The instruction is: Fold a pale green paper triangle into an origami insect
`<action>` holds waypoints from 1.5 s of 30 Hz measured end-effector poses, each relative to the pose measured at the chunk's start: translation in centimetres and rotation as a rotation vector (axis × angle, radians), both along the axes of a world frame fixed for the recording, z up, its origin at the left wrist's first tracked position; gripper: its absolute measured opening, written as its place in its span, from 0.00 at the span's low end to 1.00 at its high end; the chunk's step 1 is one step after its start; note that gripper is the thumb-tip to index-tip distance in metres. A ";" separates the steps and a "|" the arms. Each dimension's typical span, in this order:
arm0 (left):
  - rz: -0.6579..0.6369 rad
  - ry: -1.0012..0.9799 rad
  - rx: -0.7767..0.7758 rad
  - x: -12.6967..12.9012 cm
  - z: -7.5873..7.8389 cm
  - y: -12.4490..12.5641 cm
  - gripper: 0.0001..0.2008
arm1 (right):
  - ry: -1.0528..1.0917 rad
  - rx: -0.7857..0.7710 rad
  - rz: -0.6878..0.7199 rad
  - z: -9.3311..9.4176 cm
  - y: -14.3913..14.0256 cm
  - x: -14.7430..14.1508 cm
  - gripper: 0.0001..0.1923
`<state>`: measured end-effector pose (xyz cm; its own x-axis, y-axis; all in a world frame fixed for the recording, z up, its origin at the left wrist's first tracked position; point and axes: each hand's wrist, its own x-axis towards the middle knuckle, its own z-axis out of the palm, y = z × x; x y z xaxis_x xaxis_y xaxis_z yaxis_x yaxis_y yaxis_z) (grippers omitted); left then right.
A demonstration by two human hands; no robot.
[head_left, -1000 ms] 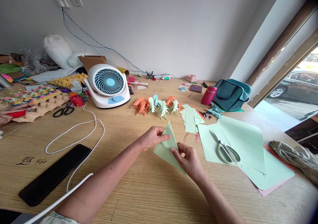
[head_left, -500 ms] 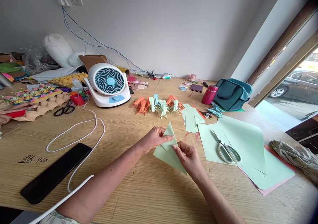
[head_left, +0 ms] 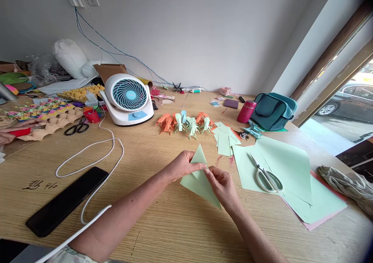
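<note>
Between my two hands, above the wooden table, is a pale green sheet of paper (head_left: 201, 186), partly folded, with one pointed corner up and another down toward me. My left hand (head_left: 186, 165) grips its upper left part, thumb lying across the front. On the right edge, my right hand (head_left: 223, 185) pinches the paper, its thumb tip close to the left thumb. The fingers behind the sheet are partly hidden. Just beyond my hands stand several folded paper figures, among them an orange one (head_left: 166, 122) and a pale green one (head_left: 191, 127).
Scissors (head_left: 268, 177) lie on large green sheets (head_left: 291, 166) at right. Small cut papers (head_left: 223, 138), a pink bottle (head_left: 246, 111) and a teal bag (head_left: 274, 111) are behind. A fan (head_left: 128, 100), white cable (head_left: 121, 150) and black slab (head_left: 67, 201) are left. Another person's hand (head_left: 7, 134) is far left.
My right thumb has slid slightly up along the paper's edge toward the left thumb. The sheet's lower corner has dipped a little; both hands keep their hold.
</note>
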<state>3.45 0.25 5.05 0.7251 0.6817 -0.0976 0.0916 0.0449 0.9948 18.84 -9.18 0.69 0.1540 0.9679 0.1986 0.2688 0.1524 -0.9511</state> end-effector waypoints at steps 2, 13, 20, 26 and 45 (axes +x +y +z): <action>0.007 0.004 -0.010 0.0 -0.1 0.0 0.18 | 0.010 0.004 -0.006 0.1 0.0 0.0 0.23; -0.026 0.030 -0.023 0.0 -0.7 0.7 0.20 | 0.051 -0.042 -0.137 0.2 0.1 0.7 0.26; 0.006 0.030 -0.034 -0.2 -0.6 1.0 0.19 | 0.060 -0.037 -0.165 0.2 0.3 0.9 0.27; -0.054 -0.006 -0.068 -0.5 -0.5 1.3 0.20 | 0.096 -0.054 -0.153 -0.1 0.4 1.1 0.27; -0.087 0.052 -0.130 -0.1 -1.1 0.6 0.23 | 0.054 -0.029 -0.140 -0.7 0.6 0.7 0.26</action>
